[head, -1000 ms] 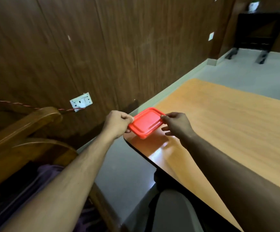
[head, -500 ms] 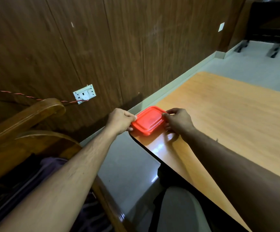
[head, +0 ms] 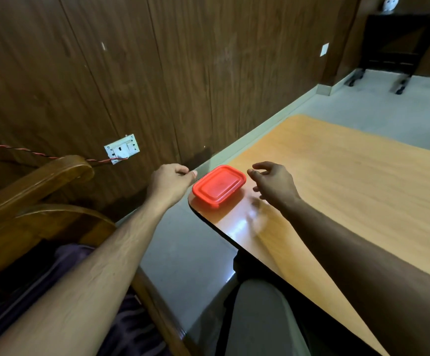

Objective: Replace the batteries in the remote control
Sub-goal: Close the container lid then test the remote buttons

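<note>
A red lidded plastic box (head: 219, 185) rests on the near left corner of the wooden table (head: 337, 181). My left hand (head: 169, 182) hovers just left of the box, off the table edge, fingers curled and thumb pointing at the box without touching it. My right hand (head: 273, 182) floats just right of the box with fingers loosely spread, holding nothing. No remote control or batteries are in sight.
A wood-panelled wall (head: 157, 73) with a white socket (head: 122, 149) and a red twisted wire (head: 16, 150) runs along the left. A wooden chair arm (head: 36, 183) stands at lower left. A dark stand (head: 398, 47) sits far back on the grey floor.
Both hands have let go of the red box and drawn a little away from its ends. The box now lies flat on the table corner.
</note>
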